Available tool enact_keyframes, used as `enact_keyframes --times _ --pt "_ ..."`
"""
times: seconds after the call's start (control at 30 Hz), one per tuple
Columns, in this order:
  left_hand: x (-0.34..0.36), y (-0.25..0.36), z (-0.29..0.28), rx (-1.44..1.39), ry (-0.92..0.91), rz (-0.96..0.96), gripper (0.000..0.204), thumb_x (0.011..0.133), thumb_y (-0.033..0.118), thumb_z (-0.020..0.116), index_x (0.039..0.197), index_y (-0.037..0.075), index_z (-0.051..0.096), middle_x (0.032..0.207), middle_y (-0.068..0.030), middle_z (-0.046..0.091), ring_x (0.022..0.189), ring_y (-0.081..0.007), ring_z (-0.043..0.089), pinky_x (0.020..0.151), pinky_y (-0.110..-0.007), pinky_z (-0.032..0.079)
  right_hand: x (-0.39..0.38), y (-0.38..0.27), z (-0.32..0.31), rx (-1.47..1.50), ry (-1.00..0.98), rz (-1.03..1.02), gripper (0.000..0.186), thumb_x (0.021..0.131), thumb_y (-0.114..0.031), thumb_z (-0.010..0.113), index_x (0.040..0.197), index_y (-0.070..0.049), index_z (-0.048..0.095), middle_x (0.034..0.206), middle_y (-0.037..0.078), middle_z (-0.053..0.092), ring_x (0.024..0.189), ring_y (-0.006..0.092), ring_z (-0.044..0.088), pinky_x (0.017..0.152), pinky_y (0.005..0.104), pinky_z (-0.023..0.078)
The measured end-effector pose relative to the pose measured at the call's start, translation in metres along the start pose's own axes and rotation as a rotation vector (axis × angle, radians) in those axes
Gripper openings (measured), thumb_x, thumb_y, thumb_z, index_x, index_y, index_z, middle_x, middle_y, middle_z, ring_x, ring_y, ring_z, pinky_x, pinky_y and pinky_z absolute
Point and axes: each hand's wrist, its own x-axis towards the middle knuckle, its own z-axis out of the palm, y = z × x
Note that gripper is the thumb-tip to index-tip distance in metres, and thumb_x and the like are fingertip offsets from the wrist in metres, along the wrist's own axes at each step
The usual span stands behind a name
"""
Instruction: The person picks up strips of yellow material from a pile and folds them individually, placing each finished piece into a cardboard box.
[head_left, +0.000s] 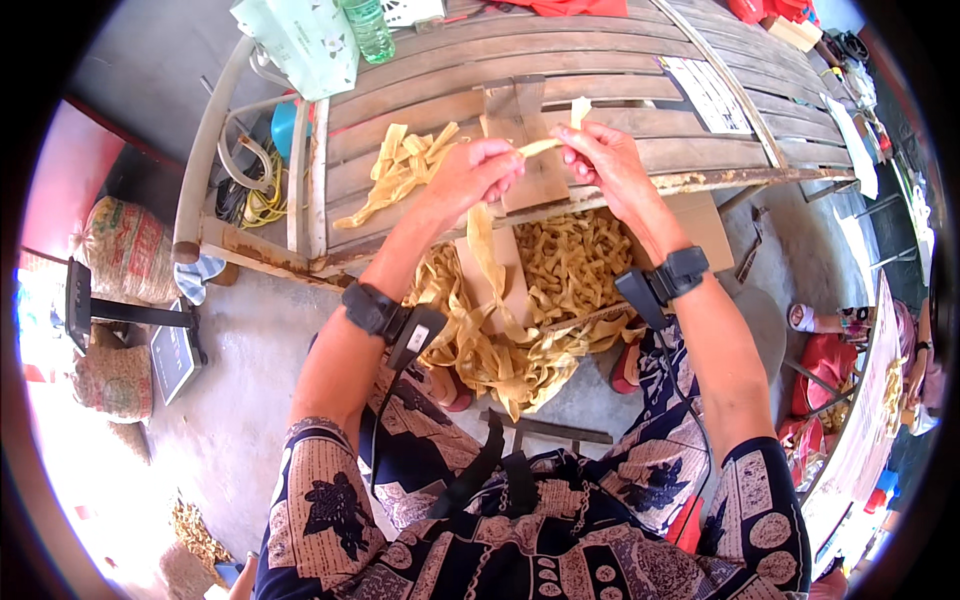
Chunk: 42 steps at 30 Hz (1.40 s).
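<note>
Nearest the camera is the person's dark blue and beige patterned shirt (540, 545), its short sleeves leaving both forearms bare as they reach up over the scene. The largest thing beyond is a slatted wooden worktop (440, 72) with a worn, rust-marked front rail. Below that rail, between the person's legs, sits a broad pile of yellow strips (585, 262), crumpled into short, knotted-looking pieces toward the back and looser and longer in front. Off to the left, on the floor, stands a bulging woven sack (125, 250). On the worktop's far left is a pale green bag (300, 45), and nearer lies a small heap of yellow strips (405, 165), just beside the left forearm. The left hand (483, 172) and right hand (603, 157) are above the worktop's front edge, each with thumb and fingers pinched closed on a yellow strip (541, 147) stretched between them (another length hangs under the left hand toward the pile; whether it belongs to the same strip, I cannot tell). A green-tinted bottle (370, 30) stands against the bag.
</note>
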Motion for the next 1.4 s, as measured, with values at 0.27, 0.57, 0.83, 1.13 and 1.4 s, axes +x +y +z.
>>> enact_keyframes --times 0.27,0.57,0.83,1.13,1.4 --pt "0.049 -0.023 -0.016 0.092 0.258 0.039 0.021 0.085 0.022 0.054 0.079 0.002 0.059 0.062 0.0031 0.049 0.053 -0.0040 0.040 0.047 -0.019 0.032 0.060 0.031 0.000 -0.039 0.111 -0.095 0.020 0.080 -0.023 0.062 0.073 -0.004 0.060 0.063 0.001 0.055 0.052 0.0055 0.047 0.046 0.0192 0.037" --pt "0.044 -0.042 -0.017 0.198 0.340 0.093 0.018 0.080 0.017 0.056 0.076 -0.001 0.061 0.057 -0.0007 0.054 0.051 -0.0060 0.047 0.047 -0.022 0.037 0.048 0.047 -0.016 -0.405 0.198 -0.099 0.020 0.077 -0.020 0.063 0.072 0.000 0.062 0.060 0.004 0.060 0.051 0.0070 0.053 0.044 0.0219 0.041" --pt "-0.014 -0.007 0.026 0.178 -0.055 0.018 0.024 0.084 0.013 0.058 0.099 0.004 0.043 0.064 -0.0022 0.056 0.052 -0.0068 0.047 0.045 -0.019 0.035 -0.029 -0.016 -0.015 -0.702 -0.184 -0.009 0.023 0.081 -0.022 0.063 0.093 -0.002 0.061 0.075 0.006 0.063 0.067 0.0097 0.059 0.059 0.0191 0.048" --pt "-0.037 -0.025 0.025 -0.146 -0.286 -0.046 0.019 0.087 0.015 0.053 0.103 0.004 0.056 0.075 -0.0005 0.056 0.059 -0.0056 0.051 0.053 -0.018 0.040 -0.039 -0.010 -0.036 -0.336 -0.289 -0.194 0.010 0.079 -0.006 0.063 0.088 -0.001 0.064 0.082 0.004 0.063 0.073 0.0073 0.058 0.067 0.0199 0.048" --pt "-0.044 -0.027 0.052 0.569 0.074 0.311 0.018 0.083 0.009 0.053 0.100 0.011 0.060 0.063 -0.0038 0.057 0.052 -0.0149 0.053 0.050 -0.025 0.043 -0.033 0.001 -0.022 -0.529 -0.126 -0.235 0.027 0.086 -0.027 0.054 0.090 -0.002 0.063 0.085 0.005 0.064 0.078 0.0093 0.059 0.072 0.0245 0.048"
